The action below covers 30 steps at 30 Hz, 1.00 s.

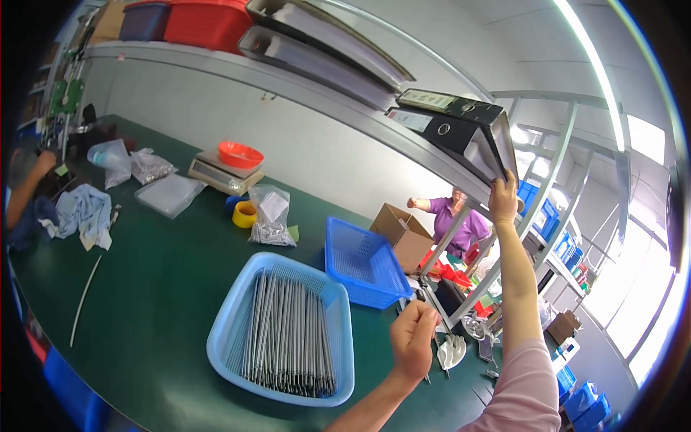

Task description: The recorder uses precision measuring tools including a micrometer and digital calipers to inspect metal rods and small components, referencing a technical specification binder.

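Note:
My right hand is raised to the overhead shelf, its fingers at the lower end of a black ring binder, gripping its edge. A second black binder lies against it. Lower down, over the table's right part, my left hand is closed in a fist with the thumb on top; whatever it may hold is hidden. To its left stands a light blue basket filled with thin grey metal rods. A darker blue basket touches it behind.
On the green table lie bagged metal parts, yellow tape, a scale with a red bowl, a cloth and a white glove. A person stands beyond a cardboard box; another's arm shows far left.

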Available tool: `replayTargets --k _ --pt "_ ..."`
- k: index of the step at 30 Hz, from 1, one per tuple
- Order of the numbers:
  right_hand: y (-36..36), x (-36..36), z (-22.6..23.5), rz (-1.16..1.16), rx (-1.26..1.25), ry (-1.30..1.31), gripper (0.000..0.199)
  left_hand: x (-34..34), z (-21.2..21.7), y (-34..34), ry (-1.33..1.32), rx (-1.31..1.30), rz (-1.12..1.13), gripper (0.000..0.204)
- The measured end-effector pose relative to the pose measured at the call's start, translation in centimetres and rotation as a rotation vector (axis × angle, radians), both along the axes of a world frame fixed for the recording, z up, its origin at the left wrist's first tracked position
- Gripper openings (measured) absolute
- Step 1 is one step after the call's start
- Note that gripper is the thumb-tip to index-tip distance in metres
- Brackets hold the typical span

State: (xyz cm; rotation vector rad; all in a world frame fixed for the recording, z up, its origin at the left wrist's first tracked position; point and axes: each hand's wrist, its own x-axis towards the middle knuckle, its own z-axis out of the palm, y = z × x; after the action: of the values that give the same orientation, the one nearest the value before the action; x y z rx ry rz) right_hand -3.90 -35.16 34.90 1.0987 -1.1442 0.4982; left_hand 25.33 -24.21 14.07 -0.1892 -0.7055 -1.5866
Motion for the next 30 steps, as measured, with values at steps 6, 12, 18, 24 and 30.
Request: replayTargets --k 6,12,18,24,30 --pt "0.3 1.0 -0.1 -0.002 0.029 -0.027 0.010 0.1 0.0 0.3 -0.061 0.008 -0.045 0.017" --pt "0.2 0.6 0.0 -0.024 0.034 -0.057 0.011 0.6 -0.2 0.0 -0.077 0.060 0.003 0.018" --pt "0.2 1.3 0.8 -0.029 0.024 0.004 0.012 0.3 -0.3 -0.3 -0.079 0.046 -0.006 0.018" --pt "1.0 7.4 0.9 0.170 -0.082 0.206 0.021 0.4 -0.3 -0.7 -0.095 0.074 0.047 0.018" --pt "-5.2 24.2 5.9 0.591 0.140 0.305 0.058 3.0 0.0 -1.6 0.014 0.114 0.189 0.017"
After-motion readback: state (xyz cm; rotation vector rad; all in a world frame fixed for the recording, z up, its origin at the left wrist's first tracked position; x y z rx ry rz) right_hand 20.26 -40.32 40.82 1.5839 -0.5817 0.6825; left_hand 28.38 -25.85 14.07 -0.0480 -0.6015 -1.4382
